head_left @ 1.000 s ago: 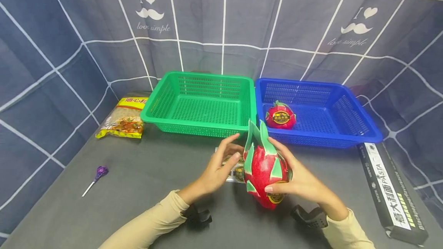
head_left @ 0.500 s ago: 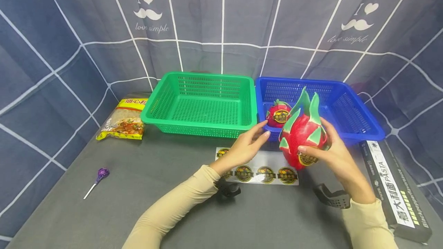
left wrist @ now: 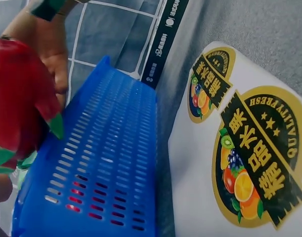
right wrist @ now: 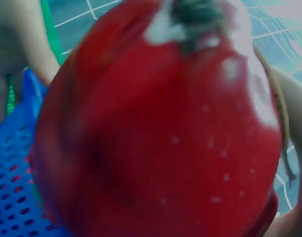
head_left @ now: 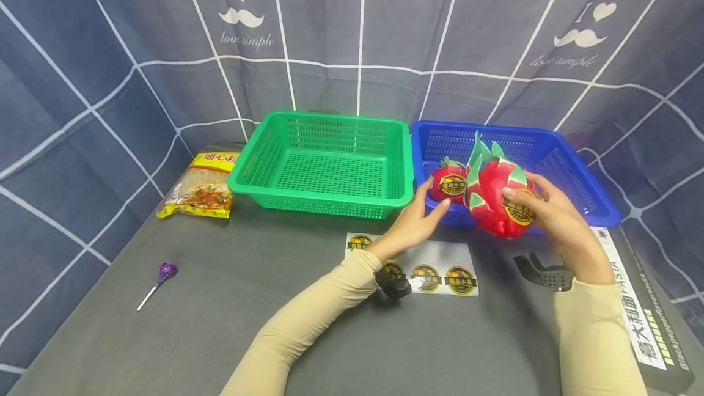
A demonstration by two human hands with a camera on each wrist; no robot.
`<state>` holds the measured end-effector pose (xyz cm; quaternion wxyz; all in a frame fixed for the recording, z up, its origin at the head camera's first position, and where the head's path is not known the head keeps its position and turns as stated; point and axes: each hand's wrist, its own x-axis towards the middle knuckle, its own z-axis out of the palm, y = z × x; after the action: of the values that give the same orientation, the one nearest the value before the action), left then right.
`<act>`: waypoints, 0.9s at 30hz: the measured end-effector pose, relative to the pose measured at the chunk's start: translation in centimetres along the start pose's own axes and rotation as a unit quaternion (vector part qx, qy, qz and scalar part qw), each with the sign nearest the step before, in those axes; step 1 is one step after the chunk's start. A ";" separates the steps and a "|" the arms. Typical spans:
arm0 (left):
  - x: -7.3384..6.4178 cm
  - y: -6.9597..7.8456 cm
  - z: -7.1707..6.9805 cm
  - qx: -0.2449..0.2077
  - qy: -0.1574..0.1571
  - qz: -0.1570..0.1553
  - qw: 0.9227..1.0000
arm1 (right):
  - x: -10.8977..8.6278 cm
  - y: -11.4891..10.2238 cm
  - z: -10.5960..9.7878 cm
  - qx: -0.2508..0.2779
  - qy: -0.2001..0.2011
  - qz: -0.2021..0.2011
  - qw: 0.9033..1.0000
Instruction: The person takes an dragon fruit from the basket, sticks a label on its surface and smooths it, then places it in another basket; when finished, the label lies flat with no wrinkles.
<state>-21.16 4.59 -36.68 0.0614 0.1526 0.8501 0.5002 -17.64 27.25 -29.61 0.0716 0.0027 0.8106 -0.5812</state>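
My right hand [head_left: 566,225] grips a large red dragon fruit [head_left: 489,200] with green leaf tips and a black-and-gold round sticker. It is held at the front rim of the blue basket [head_left: 591,200], leaves pointing up and back. The same fruit [right wrist: 165,133] fills most of the right wrist view. A smaller stickered dragon fruit [head_left: 442,191] lies inside the basket's left end. Beside that end is my left hand [head_left: 409,225], thumb and fingers spread apart and holding nothing; whether it touches the rim is unclear. A sticker sheet [head_left: 440,252] lies below, partly behind the left wrist.
A green basket [head_left: 324,203] stands left of the blue one. Further left are a yellow-topped food bag [head_left: 203,185] and a purple lollipop [head_left: 167,272]. A long black-and-white pasta box [head_left: 640,316] lies on the right, partly behind the right arm.
My right hand has carried the large dragon fruit from above the sticker sheet to the right and back to the blue basket. The left hand has moved right and back, uncovering more stickers.
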 end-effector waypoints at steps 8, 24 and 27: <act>0.4 0.3 0.7 0.000 0.023 0.004 1.000 | 0.7 -0.6 -1.6 0.152 -0.068 -0.015 0.986; 0.6 0.3 0.7 0.001 0.024 0.008 1.000 | 6.9 -3.4 -5.0 0.017 -0.037 0.074 0.996; 0.5 0.3 0.7 0.002 0.021 0.005 1.000 | 8.5 -2.9 -5.8 -0.041 -0.054 0.107 0.992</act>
<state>-21.43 5.49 -36.74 0.0405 0.1462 0.8516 0.5018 -26.97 31.10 -26.08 0.1767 0.0550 0.8238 -0.5358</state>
